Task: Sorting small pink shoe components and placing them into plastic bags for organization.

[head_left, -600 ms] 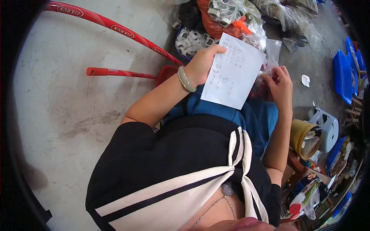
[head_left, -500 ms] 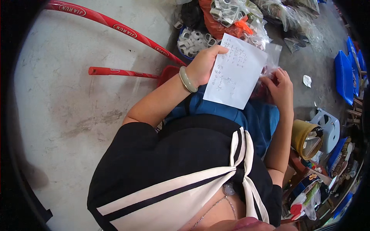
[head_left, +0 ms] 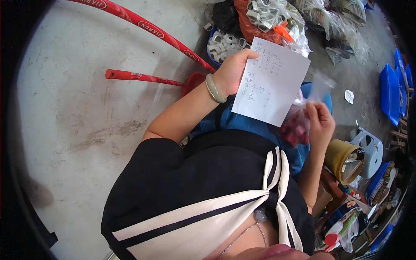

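A white sheet of paper with handwritten lines and columns is held up over my lap. My left hand, a pale bangle at its wrist, pinches the sheet's left edge with the thumb on top. Right of the paper, my right hand has its fingers closed on a clear plastic bag. Dark red pieces show through the bag's lower part, too blurred to name. The paper covers part of the bag and my blue-clad lap.
Two red poles cross the floor at the left. A blue container of white parts and an orange bag lie ahead. At the right are a yellow bucket, a light blue stool and blue bins.
My right hand has moved nearer to me and pulled the clear bag out, so more of it shows beside the paper. The paper has shifted slightly right in view.
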`<move>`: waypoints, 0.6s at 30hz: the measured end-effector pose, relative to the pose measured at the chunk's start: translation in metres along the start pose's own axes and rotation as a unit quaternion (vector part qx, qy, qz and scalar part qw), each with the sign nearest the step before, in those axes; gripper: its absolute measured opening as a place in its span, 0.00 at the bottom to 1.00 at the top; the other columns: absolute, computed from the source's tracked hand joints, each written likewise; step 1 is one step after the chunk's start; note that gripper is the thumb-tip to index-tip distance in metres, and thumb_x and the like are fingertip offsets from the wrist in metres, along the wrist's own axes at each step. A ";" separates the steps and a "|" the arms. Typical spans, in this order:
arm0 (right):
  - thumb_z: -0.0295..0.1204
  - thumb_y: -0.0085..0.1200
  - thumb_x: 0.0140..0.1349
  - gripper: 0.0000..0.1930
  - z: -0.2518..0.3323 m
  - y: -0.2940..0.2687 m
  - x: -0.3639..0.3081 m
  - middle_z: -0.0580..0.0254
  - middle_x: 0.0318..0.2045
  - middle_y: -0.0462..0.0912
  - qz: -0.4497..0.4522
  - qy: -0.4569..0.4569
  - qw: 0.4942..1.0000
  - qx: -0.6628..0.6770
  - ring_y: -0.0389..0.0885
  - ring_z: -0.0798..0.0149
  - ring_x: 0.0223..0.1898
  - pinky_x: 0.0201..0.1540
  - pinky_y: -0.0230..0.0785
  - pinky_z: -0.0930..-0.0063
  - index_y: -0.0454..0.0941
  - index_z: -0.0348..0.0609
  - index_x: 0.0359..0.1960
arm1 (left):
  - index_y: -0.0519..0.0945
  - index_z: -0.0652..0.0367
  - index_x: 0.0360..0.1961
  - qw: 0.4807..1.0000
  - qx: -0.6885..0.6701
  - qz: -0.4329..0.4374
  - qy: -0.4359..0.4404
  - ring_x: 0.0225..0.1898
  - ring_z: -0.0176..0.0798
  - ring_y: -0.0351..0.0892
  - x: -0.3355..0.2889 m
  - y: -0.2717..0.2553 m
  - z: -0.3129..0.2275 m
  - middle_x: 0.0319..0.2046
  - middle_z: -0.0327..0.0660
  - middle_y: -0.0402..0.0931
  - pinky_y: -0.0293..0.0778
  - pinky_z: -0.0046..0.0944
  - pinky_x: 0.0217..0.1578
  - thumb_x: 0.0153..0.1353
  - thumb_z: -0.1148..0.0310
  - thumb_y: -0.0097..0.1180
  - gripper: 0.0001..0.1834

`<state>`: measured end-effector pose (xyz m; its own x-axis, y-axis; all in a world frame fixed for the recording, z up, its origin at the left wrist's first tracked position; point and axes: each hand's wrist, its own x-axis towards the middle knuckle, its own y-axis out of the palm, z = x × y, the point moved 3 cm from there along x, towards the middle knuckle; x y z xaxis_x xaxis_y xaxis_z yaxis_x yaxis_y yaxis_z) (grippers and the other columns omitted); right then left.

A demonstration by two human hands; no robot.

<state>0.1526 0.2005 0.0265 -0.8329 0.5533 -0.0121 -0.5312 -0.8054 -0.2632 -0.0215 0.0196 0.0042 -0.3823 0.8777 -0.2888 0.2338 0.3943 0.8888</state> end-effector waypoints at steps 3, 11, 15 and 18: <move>0.25 0.52 0.60 0.05 -0.010 0.002 -0.005 0.73 0.24 0.75 0.001 0.005 0.998 -0.063 0.69 0.80 0.26 0.30 0.61 0.88 0.76 0.34 0.32 | 0.66 0.69 0.55 1.000 0.018 -0.016 0.006 0.51 0.46 0.72 -0.001 -0.004 0.001 0.50 0.51 0.71 0.64 0.44 0.55 0.62 0.62 0.37 0.25; 0.24 0.54 0.59 0.04 0.007 -0.001 -0.020 0.72 0.22 0.74 -0.061 -0.038 0.988 -0.136 0.69 0.80 0.24 0.28 0.62 0.88 0.76 0.35 0.30 | 0.71 0.69 0.47 0.986 0.133 -0.037 0.090 0.41 0.41 0.77 -0.003 -0.018 -0.002 0.41 0.48 0.76 0.72 0.39 0.46 0.58 0.75 0.40 0.16; 0.24 0.53 0.59 0.04 0.012 0.010 -0.040 0.71 0.20 0.74 -0.074 -0.003 0.991 -0.111 0.69 0.80 0.23 0.27 0.62 0.87 0.75 0.36 0.29 | 0.74 0.67 0.41 0.979 0.157 0.124 0.029 0.22 0.27 0.68 -0.023 0.006 -0.015 0.24 0.37 0.70 0.67 0.28 0.26 0.58 0.73 0.37 0.15; 0.25 0.51 0.60 0.06 0.015 0.012 -0.049 0.70 0.21 0.74 -0.080 0.023 0.996 -0.043 0.70 0.78 0.23 0.28 0.63 0.85 0.73 0.36 0.28 | 0.74 0.69 0.39 0.937 0.326 0.128 -0.013 0.18 0.24 0.56 -0.032 0.019 -0.015 0.18 0.31 0.59 0.57 0.26 0.21 0.64 0.62 0.36 0.20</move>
<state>0.1848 0.1609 0.0386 -0.7292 0.6842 -0.0070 -0.6400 -0.6856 -0.3470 -0.0184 -0.0056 0.0358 -0.2202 0.9690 -0.1125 0.8143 0.2461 0.5258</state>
